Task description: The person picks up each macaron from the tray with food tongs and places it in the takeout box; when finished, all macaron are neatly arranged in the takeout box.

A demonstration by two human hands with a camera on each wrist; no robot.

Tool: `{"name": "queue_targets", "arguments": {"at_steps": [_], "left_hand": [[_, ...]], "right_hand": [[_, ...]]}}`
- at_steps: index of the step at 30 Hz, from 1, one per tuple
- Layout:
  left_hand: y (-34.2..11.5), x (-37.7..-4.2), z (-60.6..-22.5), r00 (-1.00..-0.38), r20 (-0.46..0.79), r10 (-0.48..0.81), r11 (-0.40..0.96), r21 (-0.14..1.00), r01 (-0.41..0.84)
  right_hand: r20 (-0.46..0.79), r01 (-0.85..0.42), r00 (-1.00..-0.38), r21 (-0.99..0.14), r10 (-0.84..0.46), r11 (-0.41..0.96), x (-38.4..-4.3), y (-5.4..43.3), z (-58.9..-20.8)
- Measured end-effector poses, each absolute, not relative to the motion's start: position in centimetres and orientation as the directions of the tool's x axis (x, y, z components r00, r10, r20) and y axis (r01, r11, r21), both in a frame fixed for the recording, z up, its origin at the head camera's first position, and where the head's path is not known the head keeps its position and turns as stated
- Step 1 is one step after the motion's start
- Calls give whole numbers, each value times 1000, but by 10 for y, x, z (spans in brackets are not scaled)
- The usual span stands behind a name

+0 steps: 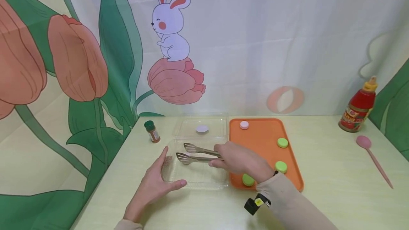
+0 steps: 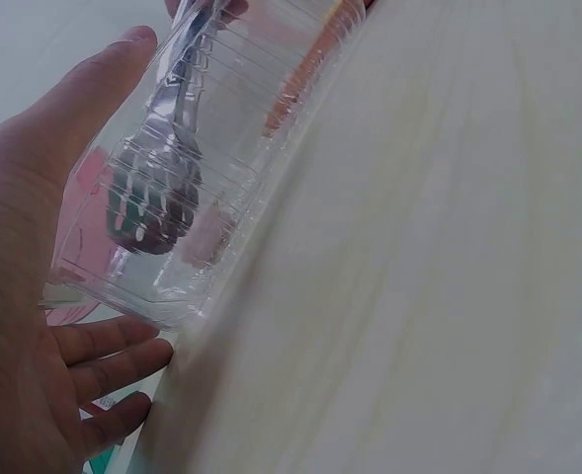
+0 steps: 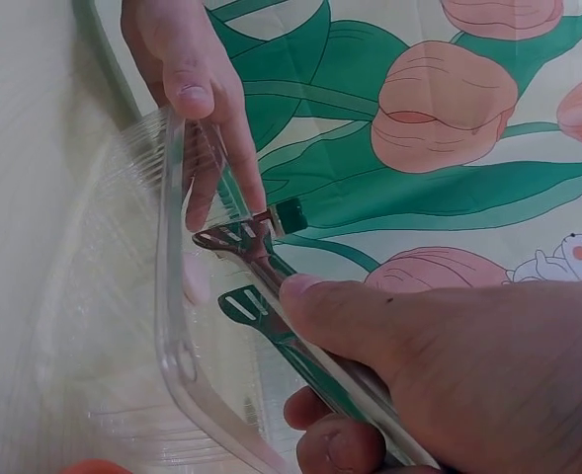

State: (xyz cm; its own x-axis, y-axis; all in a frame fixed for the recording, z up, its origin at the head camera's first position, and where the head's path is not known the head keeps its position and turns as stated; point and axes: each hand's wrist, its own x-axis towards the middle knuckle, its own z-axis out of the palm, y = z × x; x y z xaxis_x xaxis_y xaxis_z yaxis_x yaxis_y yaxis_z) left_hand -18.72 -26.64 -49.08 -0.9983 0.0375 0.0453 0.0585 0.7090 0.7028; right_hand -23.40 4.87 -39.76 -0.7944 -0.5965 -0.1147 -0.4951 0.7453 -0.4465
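Note:
My right hand [image 1: 238, 157] grips metal tongs [image 1: 202, 158] with slotted ends. Their two ends stand apart, over the base of a clear plastic clamshell box [image 1: 204, 178]. Inside the box, close to the tong ends, lies a pale pink macaron [image 2: 208, 235], mostly hidden in the head view. At the box's left end is my left hand [image 1: 151, 182], its fingers spread along that side and its thumb by the front corner. Right of the box, an orange tray [image 1: 260, 148] bears a pink macaron [image 1: 244, 125] and three green macarons [image 1: 281, 166].
The box's lid [image 1: 186, 127] lies folded back with a white round label [image 1: 202, 129]. A green-capped spice jar [image 1: 152, 131] stands behind on the left. At the far right are a red sauce bottle [image 1: 357, 107] and a pink spoon [image 1: 374, 159]. A printed curtain [image 1: 239, 45] hangs behind the table.

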Motion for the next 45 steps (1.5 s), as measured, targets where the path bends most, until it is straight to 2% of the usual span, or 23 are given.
{"name": "queue_targets", "arguments": {"at_steps": [8, 17, 21, 29, 36, 45], "left_hand": [[-268, -187, -492, -998, 56, 42, 702, 709, 70], [-267, -187, -492, -997, 58, 45, 697, 713, 73], [-267, -186, -491, -998, 54, 45, 697, 713, 70], [-267, -186, -491, -998, 50, 43, 698, 713, 66], [-268, -187, -492, -998, 50, 45, 695, 716, 68], [-268, -187, -493, -998, 51, 42, 702, 709, 66]], "right_hand": [[-58, -498, -798, -499, -600, 709, -229, 60, -392], [71, -472, -828, -626, -557, 621, -224, 90, -385], [128, -484, -835, -634, -535, 604, -223, 106, -380], [127, -423, -882, -636, -453, 646, -219, 130, -368], [184, -425, -895, -629, -407, 651, -214, 155, -361], [185, -387, -919, -599, -349, 701, -207, 192, -363]]}}
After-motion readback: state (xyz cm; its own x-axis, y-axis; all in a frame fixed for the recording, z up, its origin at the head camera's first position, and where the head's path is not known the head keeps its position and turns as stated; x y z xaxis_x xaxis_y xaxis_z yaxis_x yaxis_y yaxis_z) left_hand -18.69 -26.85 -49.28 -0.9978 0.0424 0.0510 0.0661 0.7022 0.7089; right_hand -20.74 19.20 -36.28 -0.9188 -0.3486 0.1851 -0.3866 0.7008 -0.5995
